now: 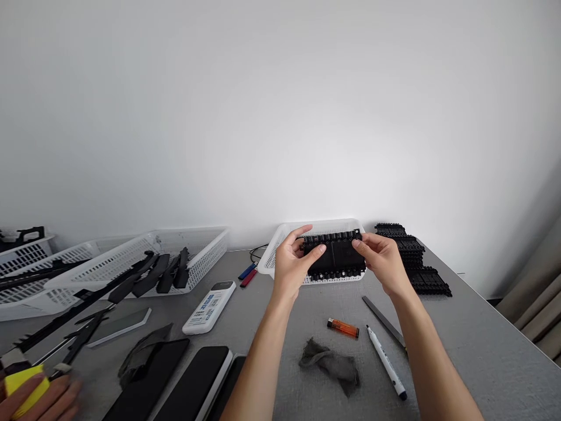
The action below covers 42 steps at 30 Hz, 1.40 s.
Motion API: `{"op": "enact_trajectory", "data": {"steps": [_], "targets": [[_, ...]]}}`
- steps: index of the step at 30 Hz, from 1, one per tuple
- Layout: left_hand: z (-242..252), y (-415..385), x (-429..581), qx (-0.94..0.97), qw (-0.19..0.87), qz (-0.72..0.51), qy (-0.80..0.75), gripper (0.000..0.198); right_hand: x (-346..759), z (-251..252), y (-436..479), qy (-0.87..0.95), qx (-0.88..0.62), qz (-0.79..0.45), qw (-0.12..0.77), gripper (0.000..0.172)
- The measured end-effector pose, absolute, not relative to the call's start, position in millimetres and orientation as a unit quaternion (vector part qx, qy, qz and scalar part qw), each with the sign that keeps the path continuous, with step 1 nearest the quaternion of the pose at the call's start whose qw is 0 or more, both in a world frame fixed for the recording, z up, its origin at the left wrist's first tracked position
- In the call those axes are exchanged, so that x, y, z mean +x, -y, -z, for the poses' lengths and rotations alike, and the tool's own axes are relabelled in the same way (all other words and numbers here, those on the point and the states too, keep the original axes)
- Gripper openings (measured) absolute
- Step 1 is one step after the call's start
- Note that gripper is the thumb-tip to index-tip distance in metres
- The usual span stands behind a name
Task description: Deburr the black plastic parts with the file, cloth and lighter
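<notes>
Both of my hands hold up a black rectangular plastic part [335,257] with a row of small knobs along its top and bottom edges. My left hand [294,260] grips its left end, thumb on the flat face and index finger raised. At the other end, my right hand [381,254] pinches the upper right corner. Behind the part stands a white perforated basket [269,263], partly hidden by it. To the right lie stacks of similar black parts [412,254]. Below my hands are an orange lighter [343,328], a crumpled grey cloth [331,363] and a white marker [386,362].
A flat metal strip [383,320] lies near my right forearm. Left are a white labelled box [210,307], phones [195,383], and baskets [205,257] with long black parts. Another person's hand [52,397] holds something yellow [27,389] at lower left. A wall stands behind.
</notes>
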<state>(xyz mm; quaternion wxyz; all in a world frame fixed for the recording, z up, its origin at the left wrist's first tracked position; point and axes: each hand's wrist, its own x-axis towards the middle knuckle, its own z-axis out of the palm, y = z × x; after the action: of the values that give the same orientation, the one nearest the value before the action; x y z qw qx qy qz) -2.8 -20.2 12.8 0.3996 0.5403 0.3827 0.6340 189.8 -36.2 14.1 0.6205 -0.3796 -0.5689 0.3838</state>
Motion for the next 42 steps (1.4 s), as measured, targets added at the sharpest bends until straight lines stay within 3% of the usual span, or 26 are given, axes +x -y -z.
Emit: {"op": "enact_trajectory", "data": {"steps": [7,15,21,26,37,42], "targets": [[-12,19,-3,0.564,0.322,-0.645,-0.403,0.032,190,-10,32,0.558,-0.422,-0.297,0.65,0.029],[-11,21,1,0.575,0.247,-0.702,-0.34,0.009,198,-14,33,0.529,-0.356,-0.423,0.643,0.029],[-8,23,2,0.581,0.216,-0.725,-0.299,0.024,196,-17,32,0.436,-0.31,-0.514,0.67,0.043],[-9,25,3,0.59,0.187,-0.718,-0.318,0.023,196,-14,31,0.454,-0.305,-0.513,0.662,0.047],[-15,16,-4,0.482,0.446,-0.652,-0.38,0.047,201,-10,28,0.471,-0.322,-0.43,0.7,0.036],[-17,19,-4,0.448,0.458,-0.679,-0.357,0.051,197,-7,26,0.466,-0.311,-0.428,0.709,0.037]]}}
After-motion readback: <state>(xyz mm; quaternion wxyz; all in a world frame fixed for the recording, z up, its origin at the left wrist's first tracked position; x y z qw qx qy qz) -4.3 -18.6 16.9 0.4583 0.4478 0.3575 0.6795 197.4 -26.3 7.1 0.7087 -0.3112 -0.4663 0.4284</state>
